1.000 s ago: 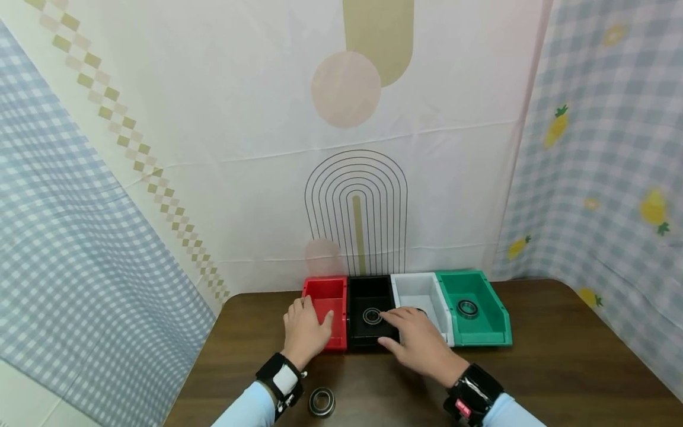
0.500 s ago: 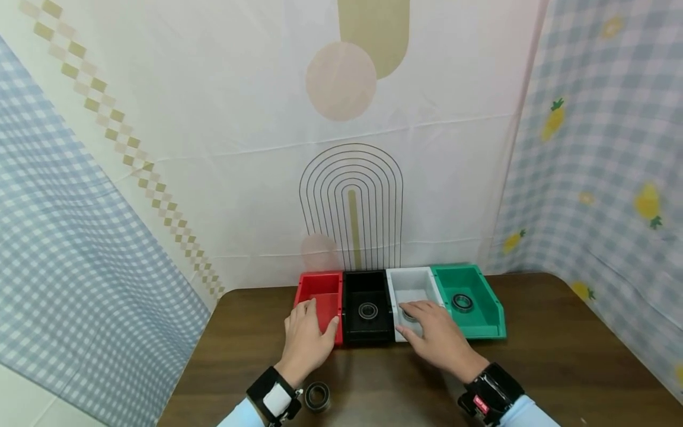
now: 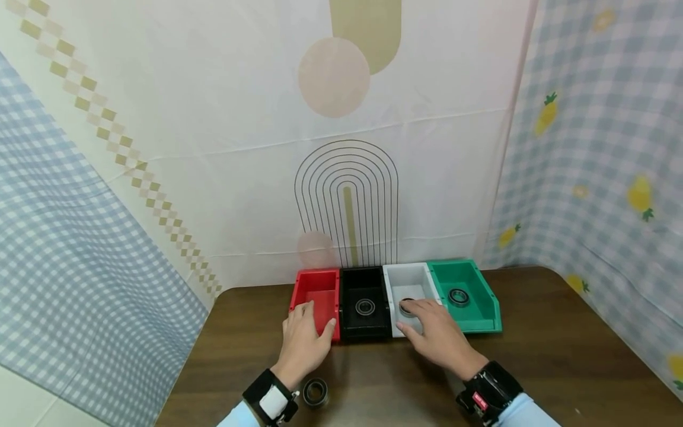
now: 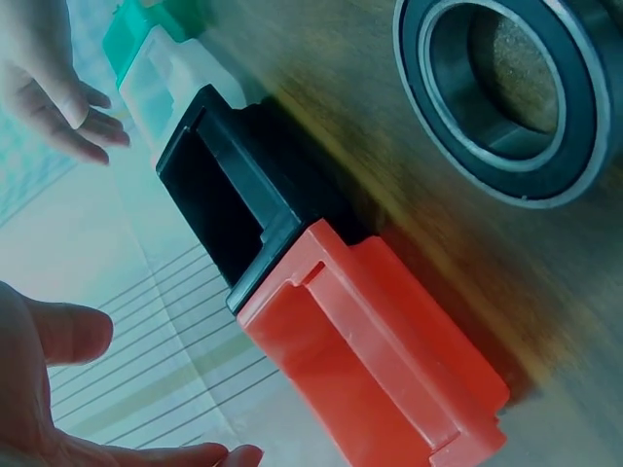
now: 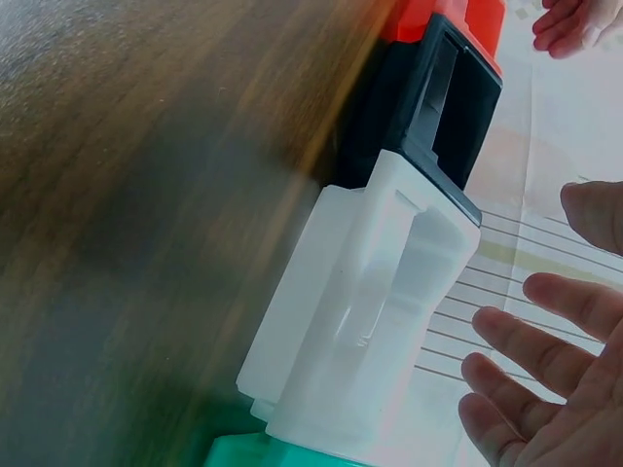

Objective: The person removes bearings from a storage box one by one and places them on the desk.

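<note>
Left hand: fingers spread, empty, over red bin
Right hand: fingers parted, empty, above bearing in white bin
Loose bearing: on table
Red tag: too small to read

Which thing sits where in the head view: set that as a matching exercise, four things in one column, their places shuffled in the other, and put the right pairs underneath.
Things
1. Red bin
2. Black bin
3. Green bin
4. Loose bearing

Places
A. At the right end of the row
B. On the wooden tabletop, on the camera's side of the row
C. At the left end of the row
D. Second from the left in the row

Right pairs: 1-C, 2-D, 3-A, 4-B
</note>
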`<state>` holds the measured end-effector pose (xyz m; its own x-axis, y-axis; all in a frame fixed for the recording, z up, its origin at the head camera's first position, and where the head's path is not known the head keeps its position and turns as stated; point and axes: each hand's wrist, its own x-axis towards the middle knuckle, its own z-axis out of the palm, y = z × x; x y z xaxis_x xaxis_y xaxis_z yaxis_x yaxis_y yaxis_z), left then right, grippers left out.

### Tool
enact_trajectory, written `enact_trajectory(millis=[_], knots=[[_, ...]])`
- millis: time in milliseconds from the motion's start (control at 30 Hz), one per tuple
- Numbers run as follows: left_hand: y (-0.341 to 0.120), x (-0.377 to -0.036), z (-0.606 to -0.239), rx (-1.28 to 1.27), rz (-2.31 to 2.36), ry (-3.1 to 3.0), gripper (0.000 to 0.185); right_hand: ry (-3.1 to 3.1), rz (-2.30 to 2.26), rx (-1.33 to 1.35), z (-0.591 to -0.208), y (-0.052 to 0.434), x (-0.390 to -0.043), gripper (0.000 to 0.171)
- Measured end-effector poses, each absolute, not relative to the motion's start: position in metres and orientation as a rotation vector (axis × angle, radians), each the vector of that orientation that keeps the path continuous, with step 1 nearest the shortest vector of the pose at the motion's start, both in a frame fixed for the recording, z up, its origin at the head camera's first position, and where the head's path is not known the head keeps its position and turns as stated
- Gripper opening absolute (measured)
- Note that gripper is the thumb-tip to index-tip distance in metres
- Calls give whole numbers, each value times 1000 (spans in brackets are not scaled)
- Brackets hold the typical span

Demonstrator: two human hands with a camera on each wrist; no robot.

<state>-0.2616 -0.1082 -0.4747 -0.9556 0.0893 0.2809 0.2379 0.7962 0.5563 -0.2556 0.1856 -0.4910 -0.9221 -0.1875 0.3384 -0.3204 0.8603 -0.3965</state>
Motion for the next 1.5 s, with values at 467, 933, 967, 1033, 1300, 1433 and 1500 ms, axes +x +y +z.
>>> enact_trajectory(millis=[467, 933, 967, 1033, 1300, 1433, 1500], knots=[[-99, -265, -479, -265, -888, -2760, 67, -2736, 707, 365, -492, 192, -256, 49], [-95, -268, -486, -261, -960, -2786, 66, -2734, 761, 357, -496, 194, -251, 45], [-93, -269, -486, -259, -979, -2784, 66, -2734, 767, 355, -497, 194, -250, 45], [-91, -271, -486, -254, -1024, -2775, 65, -2731, 776, 357, -498, 194, -250, 45], [-72, -287, -490, -204, -1110, -2789, 64, -2743, 818, 329, -503, 190, -246, 46], [-62, -300, -489, -161, -1070, -2815, 63, -2761, 819, 301, -503, 190, -246, 47], [-58, -308, -489, -132, -1056, -2826, 64, -2763, 818, 293, -503, 190, -246, 47]])
